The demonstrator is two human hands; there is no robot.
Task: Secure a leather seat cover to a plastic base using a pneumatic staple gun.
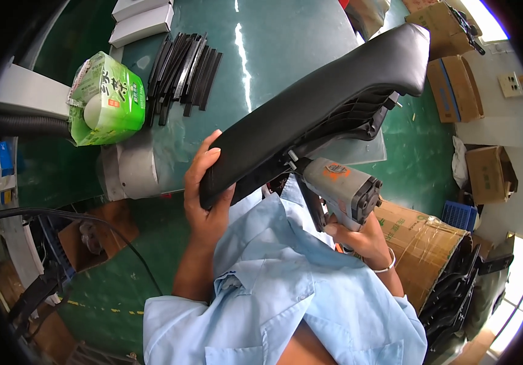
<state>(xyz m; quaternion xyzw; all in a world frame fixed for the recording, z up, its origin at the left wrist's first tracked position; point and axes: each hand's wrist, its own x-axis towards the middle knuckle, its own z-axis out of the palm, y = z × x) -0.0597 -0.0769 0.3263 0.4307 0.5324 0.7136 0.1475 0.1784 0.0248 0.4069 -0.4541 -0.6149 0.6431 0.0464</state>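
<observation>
A long black padded cushion (310, 91), smooth on top with a ribbed dark underside, slants up from my body toward the upper right. My left hand (203, 182) grips its lower end, fingers over the padded face and thumb round the edge. In my right hand (365, 234) is a grey pneumatic staple gun (337, 185) with a bolted end cap and a dark magazine. Its nose is up against the underside of the cushion, near the lower half. Whether it actually touches there, I cannot tell. The gun hides most of my right fingers.
On the green worktable (267, 45) lies a bundle of black strips (182, 76). A green carton (115, 100) stands at its left edge, by white boxes (143, 27). To my right a large cardboard box (417, 240) holds black parts. More cartons (454, 88) line the wall.
</observation>
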